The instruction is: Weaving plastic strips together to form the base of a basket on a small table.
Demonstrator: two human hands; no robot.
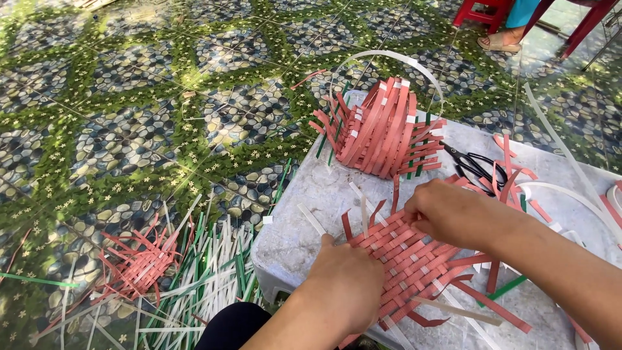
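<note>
A flat woven mat of red plastic strips [414, 266] lies on a low grey table [304, 227]. My left hand [346, 285] presses on the mat's near left edge, fingers curled over the strips. My right hand [447, 210] rests on the mat's far edge, fingers closed on red strips there. Loose red strip ends stick out around the mat. A white strip [311, 219] lies just left of it.
A half-woven red basket [382, 133] with a white hoop handle stands at the table's far side, black scissors [476, 165] beside it. Green, white and red strips [194, 272] and another red woven piece [139, 262] lie on the patterned floor. A person's sandalled foot [499, 42] is by red chair legs.
</note>
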